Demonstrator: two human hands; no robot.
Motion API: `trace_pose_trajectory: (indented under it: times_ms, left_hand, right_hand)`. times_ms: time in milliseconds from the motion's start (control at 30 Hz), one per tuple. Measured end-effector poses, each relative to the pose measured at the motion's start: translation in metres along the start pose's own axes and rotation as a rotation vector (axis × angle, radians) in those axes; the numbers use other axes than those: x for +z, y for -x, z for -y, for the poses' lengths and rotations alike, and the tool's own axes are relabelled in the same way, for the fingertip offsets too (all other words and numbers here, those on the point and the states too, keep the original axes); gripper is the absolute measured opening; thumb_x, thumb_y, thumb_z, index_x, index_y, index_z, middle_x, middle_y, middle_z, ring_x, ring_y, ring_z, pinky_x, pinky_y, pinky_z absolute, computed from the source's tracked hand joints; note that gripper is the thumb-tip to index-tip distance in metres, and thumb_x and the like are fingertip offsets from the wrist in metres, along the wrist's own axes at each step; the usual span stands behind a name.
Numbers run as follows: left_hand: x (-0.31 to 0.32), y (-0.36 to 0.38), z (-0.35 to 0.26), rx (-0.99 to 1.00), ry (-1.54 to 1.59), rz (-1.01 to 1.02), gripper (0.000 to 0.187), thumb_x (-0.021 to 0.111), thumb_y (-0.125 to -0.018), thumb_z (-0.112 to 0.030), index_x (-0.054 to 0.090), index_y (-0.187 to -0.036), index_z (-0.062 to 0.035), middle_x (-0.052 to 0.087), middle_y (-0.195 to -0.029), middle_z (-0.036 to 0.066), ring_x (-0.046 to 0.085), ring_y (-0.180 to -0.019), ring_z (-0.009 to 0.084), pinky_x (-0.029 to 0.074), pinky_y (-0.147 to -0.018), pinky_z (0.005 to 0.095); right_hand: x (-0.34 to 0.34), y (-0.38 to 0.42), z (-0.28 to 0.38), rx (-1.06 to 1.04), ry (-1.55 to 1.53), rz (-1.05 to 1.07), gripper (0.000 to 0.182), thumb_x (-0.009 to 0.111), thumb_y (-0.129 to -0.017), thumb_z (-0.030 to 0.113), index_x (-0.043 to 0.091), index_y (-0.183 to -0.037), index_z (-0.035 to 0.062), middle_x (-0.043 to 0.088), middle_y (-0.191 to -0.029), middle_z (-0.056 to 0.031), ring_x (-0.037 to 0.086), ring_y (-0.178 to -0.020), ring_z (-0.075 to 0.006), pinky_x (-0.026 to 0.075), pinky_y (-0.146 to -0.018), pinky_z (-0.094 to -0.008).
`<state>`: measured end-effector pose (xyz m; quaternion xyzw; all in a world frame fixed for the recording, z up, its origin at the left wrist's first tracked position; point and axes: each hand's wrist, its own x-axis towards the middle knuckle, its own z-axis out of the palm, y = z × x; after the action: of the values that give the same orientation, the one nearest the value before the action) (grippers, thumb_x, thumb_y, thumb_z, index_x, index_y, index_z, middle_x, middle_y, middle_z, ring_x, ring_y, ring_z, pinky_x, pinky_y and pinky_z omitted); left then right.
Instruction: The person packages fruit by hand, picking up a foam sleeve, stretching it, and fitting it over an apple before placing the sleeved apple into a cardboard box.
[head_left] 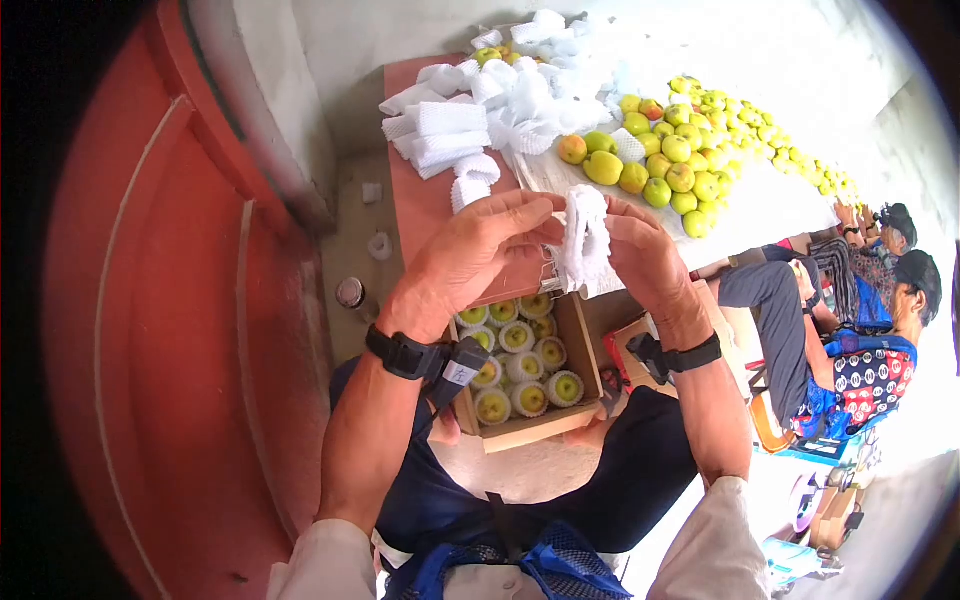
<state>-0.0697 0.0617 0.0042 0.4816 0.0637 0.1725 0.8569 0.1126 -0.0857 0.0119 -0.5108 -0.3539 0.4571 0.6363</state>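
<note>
A white foam net sleeve (586, 240) is held up between my two hands, above the far edge of an open cardboard box. The fingers of my left hand (480, 245) pinch its left side. On its right side, my right hand (645, 250) grips it with bent fingers. No apple shows inside the sleeve, though the fingers cover part of it. Below my hands, the cardboard box (535, 432) stands between my legs. Several yellow-green apples (532, 399) sit in it in rows, most of them wrapped in white foam nets.
Loose foam sleeves (450, 130) lie heaped on the red tabletop (408, 220). To the right spreads a large pile of bare apples (680, 150). Co-workers sit along the table at right, the nearest in a patterned vest (865, 375). A can (350, 293) stands on the floor.
</note>
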Motion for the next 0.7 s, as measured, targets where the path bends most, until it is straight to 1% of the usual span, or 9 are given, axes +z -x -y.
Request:
trace_pose_trajectory:
  times_ms: [67,167,300,367,400,467,600,667,700]
  left_hand:
    - [0.001,-0.003,0.004,-0.072,0.075,0.058,0.03,0.059,-0.104,-0.023,0.066,-0.123,0.0002,0.07,-0.116,0.008,0.066,-0.103,0.0169,0.051,-0.094,0.032]
    - [0.002,-0.006,0.012,-0.075,0.132,0.103,0.029,0.06,-0.103,-0.023,0.065,-0.123,-0.0014,0.07,-0.114,0.007,0.066,-0.103,0.0158,0.051,-0.091,0.0318]
    - [0.002,-0.008,0.014,-0.143,0.103,0.114,0.031,0.063,-0.102,-0.022,0.063,-0.126,-0.0024,0.069,-0.115,0.006,0.064,-0.105,0.015,0.05,-0.089,0.0315]
    - [0.003,-0.009,0.015,-0.126,0.141,0.081,0.032,0.065,-0.1,-0.021,0.062,-0.125,-0.002,0.068,-0.117,0.005,0.062,-0.106,0.0157,0.049,-0.088,0.0317]
    - [0.004,-0.011,0.016,-0.129,0.137,0.083,0.032,0.065,-0.1,-0.021,0.062,-0.125,-0.002,0.068,-0.117,0.005,0.062,-0.106,0.0157,0.049,-0.088,0.0317]
    - [0.005,-0.014,0.02,-0.096,0.187,0.041,0.032,0.067,-0.099,-0.019,0.062,-0.124,-0.0012,0.067,-0.119,0.006,0.062,-0.105,0.0171,0.049,-0.089,0.033]
    - [0.013,-0.017,0.02,-0.036,0.203,-0.001,0.033,0.068,-0.098,-0.018,0.061,-0.125,-0.0004,0.067,-0.118,0.007,0.062,-0.104,0.0189,0.049,-0.09,0.0345]
    - [0.011,-0.02,0.022,0.067,0.239,-0.003,0.029,0.07,-0.096,-0.018,0.063,-0.12,-0.0022,0.069,-0.116,0.007,0.066,-0.108,0.0201,0.052,-0.097,0.0377]
    - [0.012,-0.02,0.024,0.062,0.233,-0.003,0.029,0.07,-0.096,-0.018,0.063,-0.12,-0.0022,0.069,-0.116,0.007,0.066,-0.108,0.0201,0.052,-0.097,0.0377]
  right_hand:
    - [0.003,0.005,0.003,0.039,-0.064,-0.021,0.033,0.055,-0.093,0.021,0.065,-0.114,-0.0015,0.065,-0.097,-0.0024,0.056,-0.087,-0.0124,0.044,-0.081,-0.0276]
    - [0.01,0.009,0.003,0.046,-0.099,-0.017,0.035,0.052,-0.094,0.022,0.063,-0.118,-0.0026,0.065,-0.098,-0.0041,0.058,-0.088,-0.0138,0.045,-0.08,-0.0279]
    - [0.012,0.016,0.006,0.054,-0.108,-0.065,0.036,0.05,-0.095,0.023,0.062,-0.117,-0.003,0.065,-0.1,-0.0055,0.059,-0.09,-0.0155,0.046,-0.082,-0.0287]
    - [-0.007,0.009,-0.006,0.022,-0.114,0.005,0.037,0.05,-0.095,0.023,0.061,-0.119,-0.003,0.066,-0.104,-0.0068,0.059,-0.092,-0.0163,0.046,-0.083,-0.0299]
    - [-0.01,0.01,-0.009,0.019,-0.118,0.002,0.037,0.05,-0.095,0.023,0.061,-0.119,-0.003,0.066,-0.104,-0.0068,0.059,-0.092,-0.0163,0.046,-0.083,-0.0299]
    - [-0.008,0.01,-0.011,-0.059,0.027,0.023,0.037,0.05,-0.095,0.022,0.06,-0.121,-0.0022,0.066,-0.105,-0.0065,0.058,-0.089,-0.0157,0.045,-0.08,-0.0298]
    - [-0.012,0.014,-0.011,-0.102,0.022,0.058,0.035,0.052,-0.094,0.021,0.06,-0.121,0.0002,0.066,-0.105,-0.0059,0.059,-0.091,-0.0162,0.045,-0.081,-0.0303]
    - [-0.01,0.017,-0.01,0.004,-0.3,0.063,0.031,0.054,-0.094,0.021,0.06,-0.117,0.0024,0.066,-0.107,-0.0057,0.06,-0.096,-0.0172,0.045,-0.086,-0.0314]
    - [-0.013,0.015,-0.012,0.001,-0.306,0.061,0.031,0.054,-0.094,0.021,0.06,-0.117,0.0024,0.066,-0.107,-0.0057,0.06,-0.096,-0.0172,0.045,-0.086,-0.0314]
